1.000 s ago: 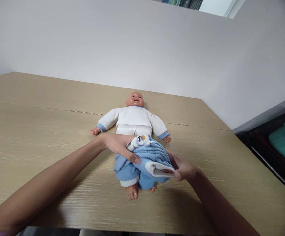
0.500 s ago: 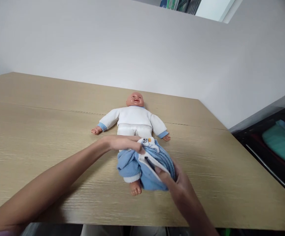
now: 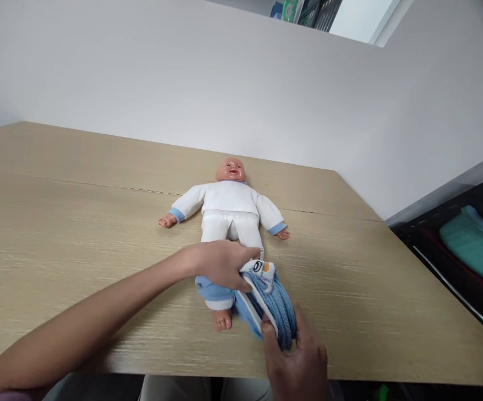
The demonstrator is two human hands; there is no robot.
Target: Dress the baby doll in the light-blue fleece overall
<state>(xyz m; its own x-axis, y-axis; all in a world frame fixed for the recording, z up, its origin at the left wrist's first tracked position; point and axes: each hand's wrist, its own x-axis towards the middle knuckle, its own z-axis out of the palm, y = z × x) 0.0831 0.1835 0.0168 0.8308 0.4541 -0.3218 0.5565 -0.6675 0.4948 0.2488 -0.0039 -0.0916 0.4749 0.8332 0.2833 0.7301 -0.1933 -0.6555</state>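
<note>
A baby doll [image 3: 230,201] in a white top and white leggings lies on its back on the wooden table [image 3: 78,223], head away from me. Blue fleece trousers [image 3: 266,301] with white cuffs are bunched around its lower legs. My left hand [image 3: 220,264] is closed on the trousers' waistband over the doll's knees. My right hand [image 3: 295,356] grips the bunched blue fabric from the near side, close to the table's front edge. One bare doll foot [image 3: 222,320] sticks out below a white cuff.
A white wall rises behind the table. At the right, beyond the table's edge, stands a dark rack [image 3: 445,245] holding a folded teal cloth [image 3: 475,245].
The blue trousers have slid down from the doll's waist to its lower legs, baring the white leggings. Both hands moved toward me with the fabric.
</note>
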